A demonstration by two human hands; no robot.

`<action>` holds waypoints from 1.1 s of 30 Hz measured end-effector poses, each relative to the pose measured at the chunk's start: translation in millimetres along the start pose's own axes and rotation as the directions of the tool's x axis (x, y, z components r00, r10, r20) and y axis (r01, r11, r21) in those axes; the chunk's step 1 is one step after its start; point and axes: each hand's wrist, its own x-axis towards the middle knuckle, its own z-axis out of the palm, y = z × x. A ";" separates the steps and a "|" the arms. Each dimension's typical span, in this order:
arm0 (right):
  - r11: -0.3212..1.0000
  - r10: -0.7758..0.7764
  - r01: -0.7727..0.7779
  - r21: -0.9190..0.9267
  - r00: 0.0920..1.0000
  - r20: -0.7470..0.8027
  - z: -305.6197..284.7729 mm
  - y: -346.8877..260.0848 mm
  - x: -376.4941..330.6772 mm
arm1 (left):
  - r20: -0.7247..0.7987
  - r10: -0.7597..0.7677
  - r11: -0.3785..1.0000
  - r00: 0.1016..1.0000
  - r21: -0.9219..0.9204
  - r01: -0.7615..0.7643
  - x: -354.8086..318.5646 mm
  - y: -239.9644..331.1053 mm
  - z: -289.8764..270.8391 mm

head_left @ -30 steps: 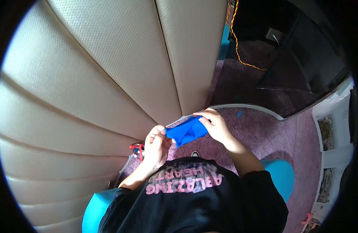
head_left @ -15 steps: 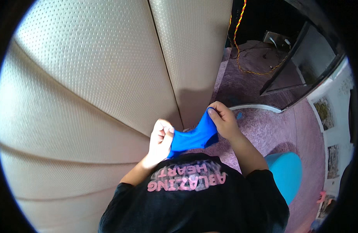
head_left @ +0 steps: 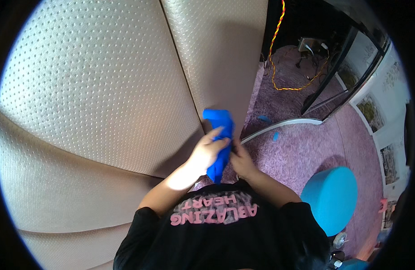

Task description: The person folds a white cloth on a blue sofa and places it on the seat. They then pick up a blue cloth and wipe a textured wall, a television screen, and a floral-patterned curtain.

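A piece of bright blue cloth [head_left: 220,119], like a small stretchy garment, hangs upright in a narrow folded strip in front of my chest. My left hand [head_left: 206,153] grips it from the left, with fingers laid across its middle. At its right edge, my right hand [head_left: 243,162] is curled against the cloth, blurred and with its fingertips partly hidden behind it. The top of the cloth bends over to the left, and its lower end hangs close to my black shirt [head_left: 225,243].
Padded, dotted beige upholstery [head_left: 95,99] fills the left side. On the right are a pinkish-purple carpet [head_left: 284,157], a turquoise round stool [head_left: 331,200] and a dark-framed glass panel [head_left: 347,67]. A twisted yellow-red cord [head_left: 274,54] runs to a power strip [head_left: 313,45].
The blue cloth was stretched sideways between both hands; now it is gathered into an upright strip. My right hand has come in leftward and lower, and my left has moved right.
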 end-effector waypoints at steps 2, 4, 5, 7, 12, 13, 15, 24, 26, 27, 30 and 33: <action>0.832 0.298 -0.319 0.454 0.947 0.119 11.0 -2.8 2.8 | 0.278 0.108 0.849 0.955 0.473 -0.233 19.1 0.5 14.5; 0.708 0.337 -0.409 0.576 0.912 0.234 18.4 -20.8 20.8 | 0.349 0.084 0.622 0.933 0.714 -0.323 25.6 11.6 23.9; 0.691 0.327 -0.423 0.587 0.906 0.269 18.2 -25.8 32.2 | 0.356 0.061 0.542 0.932 0.773 -0.331 28.6 15.2 27.8; 0.709 0.286 -0.421 0.566 0.905 0.315 8.8 -34.2 53.7 | 0.371 0.081 0.468 0.925 0.805 -0.364 26.6 21.5 40.8; 0.863 0.098 -0.148 0.482 0.987 0.128 -51.1 -54.0 111.9 | 0.440 0.307 0.531 0.844 0.657 -0.535 45.6 4.1 50.9; 0.895 0.029 -0.043 0.444 0.999 0.036 -64.4 -54.6 122.4 | 0.408 0.344 0.545 0.845 0.647 -0.534 49.7 4.3 53.7; 0.966 -0.196 0.211 0.152 0.975 -0.107 -90.4 -51.3 145.0 | 0.353 0.412 0.570 0.840 0.620 -0.540 54.9 4.7 59.4; -0.453 -0.827 0.164 -0.876 0.288 0.482 -31.6 -84.9 223.7 | -0.250 0.612 0.757 0.750 0.461 -0.464 53.5 -21.4 45.9; -0.273 -0.861 0.519 -0.810 0.244 0.446 -28.2 -81.5 222.9 | -0.350 0.608 0.786 0.713 0.395 -0.476 52.4 -24.3 45.1; -0.205 -0.800 0.668 -0.716 0.307 0.515 -18.1 -90.9 209.3 | -0.398 0.593 0.802 0.700 0.372 -0.468 51.5 -22.2 44.2; -0.209 -0.794 0.798 -0.566 0.199 0.574 0.9 -96.9 187.0 | -0.450 0.605 0.795 0.657 0.385 -0.469 54.7 -26.7 46.2; 0.009 -0.734 0.821 -0.570 0.393 0.554 -28.7 -60.9 205.8 | -0.383 0.598 0.796 0.704 0.388 -0.465 57.7 -25.6 52.8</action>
